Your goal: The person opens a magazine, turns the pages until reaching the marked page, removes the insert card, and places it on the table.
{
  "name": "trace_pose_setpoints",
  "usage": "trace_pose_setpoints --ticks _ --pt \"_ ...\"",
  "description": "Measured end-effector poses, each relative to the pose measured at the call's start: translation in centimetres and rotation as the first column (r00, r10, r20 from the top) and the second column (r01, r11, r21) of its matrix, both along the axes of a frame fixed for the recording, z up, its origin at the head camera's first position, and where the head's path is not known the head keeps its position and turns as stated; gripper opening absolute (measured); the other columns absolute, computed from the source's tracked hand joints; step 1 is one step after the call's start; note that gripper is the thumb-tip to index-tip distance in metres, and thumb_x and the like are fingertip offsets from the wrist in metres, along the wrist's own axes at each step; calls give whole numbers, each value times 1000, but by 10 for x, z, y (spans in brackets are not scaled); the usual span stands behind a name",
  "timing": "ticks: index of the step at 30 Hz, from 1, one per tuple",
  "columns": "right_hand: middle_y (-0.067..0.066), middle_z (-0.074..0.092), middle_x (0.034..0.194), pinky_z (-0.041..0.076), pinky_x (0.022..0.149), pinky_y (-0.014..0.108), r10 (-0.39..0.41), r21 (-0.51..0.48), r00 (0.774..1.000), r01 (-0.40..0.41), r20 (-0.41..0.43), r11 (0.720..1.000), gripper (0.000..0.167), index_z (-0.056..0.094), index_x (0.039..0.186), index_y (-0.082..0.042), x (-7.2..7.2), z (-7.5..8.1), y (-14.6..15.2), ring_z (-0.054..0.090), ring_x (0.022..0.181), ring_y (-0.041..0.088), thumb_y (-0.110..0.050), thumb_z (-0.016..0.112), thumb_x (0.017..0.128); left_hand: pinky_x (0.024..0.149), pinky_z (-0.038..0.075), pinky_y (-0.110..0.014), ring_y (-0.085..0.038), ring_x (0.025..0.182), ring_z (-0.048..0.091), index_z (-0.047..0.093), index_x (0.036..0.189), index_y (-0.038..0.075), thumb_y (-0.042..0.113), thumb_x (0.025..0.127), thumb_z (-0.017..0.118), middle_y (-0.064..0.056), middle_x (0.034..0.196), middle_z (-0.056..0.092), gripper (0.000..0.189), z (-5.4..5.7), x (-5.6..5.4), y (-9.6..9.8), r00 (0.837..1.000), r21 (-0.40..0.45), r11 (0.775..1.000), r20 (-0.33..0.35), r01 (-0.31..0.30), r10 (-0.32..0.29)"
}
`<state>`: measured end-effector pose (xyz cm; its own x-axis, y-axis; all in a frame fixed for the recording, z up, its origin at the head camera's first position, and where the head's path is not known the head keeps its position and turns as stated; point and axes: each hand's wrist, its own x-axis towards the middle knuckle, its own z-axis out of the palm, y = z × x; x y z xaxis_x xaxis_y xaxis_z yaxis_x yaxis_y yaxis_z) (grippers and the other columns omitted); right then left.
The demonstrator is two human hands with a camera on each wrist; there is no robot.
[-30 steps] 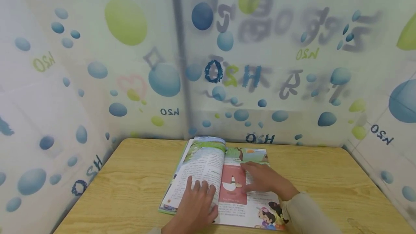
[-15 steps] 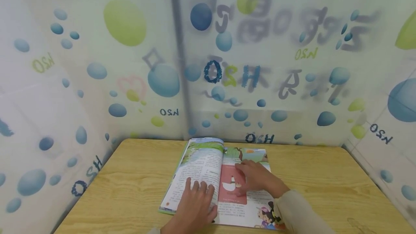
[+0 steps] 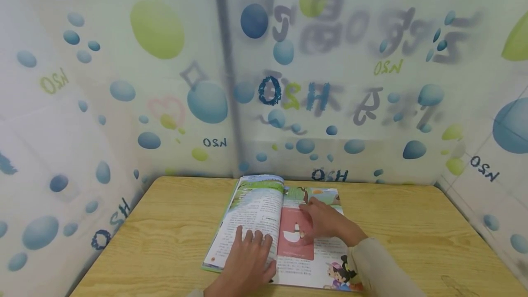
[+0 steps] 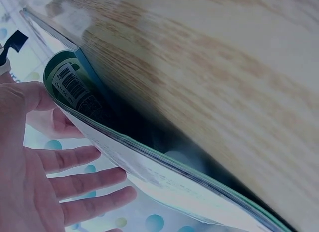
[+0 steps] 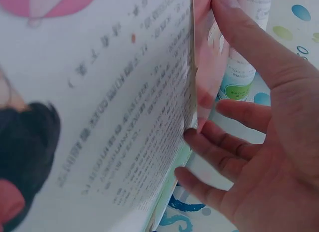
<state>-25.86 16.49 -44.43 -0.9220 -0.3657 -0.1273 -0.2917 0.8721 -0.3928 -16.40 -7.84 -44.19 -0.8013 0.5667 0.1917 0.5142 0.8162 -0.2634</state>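
Observation:
An open magazine (image 3: pixel 247 205) lies on the wooden table, its left page stack curving up toward the fold. My left hand (image 3: pixel 249 255) rests on the lower left page with fingers spread. A pink card (image 3: pixel 290 237) with a white bird picture lies on the right page, along the fold. My right hand (image 3: pixel 330 221) touches the card's upper right part. In the right wrist view, the thumb and fingers of the right hand (image 5: pixel 264 142) are spread and lightly bent at the card (image 5: pixel 207 87) and page. A barcode (image 4: pixel 70 85) shows under the magazine's lifted edge in the left wrist view.
The light wooden table (image 3: pixel 173 223) extends on both sides of the magazine. A whitish curtain (image 3: pixel 185 127) printed with blue and green drops closes off the back and sides. Cartoon children (image 3: pixel 342 275) are printed at the right page's lower corner.
My right hand has moved slightly left and farther over the card. The curled left page has settled a little leftward at the fold. My left hand stays in place.

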Motion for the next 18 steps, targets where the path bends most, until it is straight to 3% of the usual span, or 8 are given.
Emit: trace_pose_setpoints --ticks 9,13,18 --pt "1 54 120 53 91 43 -28 -175 998 37 57 984 74 61 128 -14 -2 -2 9 55 103 20 -36 93 65 93 47 -57 -30 93 66 66 109 12 54 86 62 -10 98 68 48 -1 0 -1 1000 19 1000 6 -1 1" --pt "2 59 118 54 85 38 41 -298 997 -19 67 954 66 57 129 -12 -1 -3 17 56 98 19 -26 89 73 93 46 -57 -30 92 66 66 108 11 53 86 62 -10 97 68 47 -2 0 -1 1000 33 999 1 3 -3" --pt "5 59 111 51 73 28 164 -398 986 -141 23 906 50 57 129 -6 -1 -8 27 55 87 18 -14 79 84 92 47 -58 -30 92 67 66 108 11 54 86 63 -10 96 68 48 -2 -1 -1 1000 33 999 4 0 0"
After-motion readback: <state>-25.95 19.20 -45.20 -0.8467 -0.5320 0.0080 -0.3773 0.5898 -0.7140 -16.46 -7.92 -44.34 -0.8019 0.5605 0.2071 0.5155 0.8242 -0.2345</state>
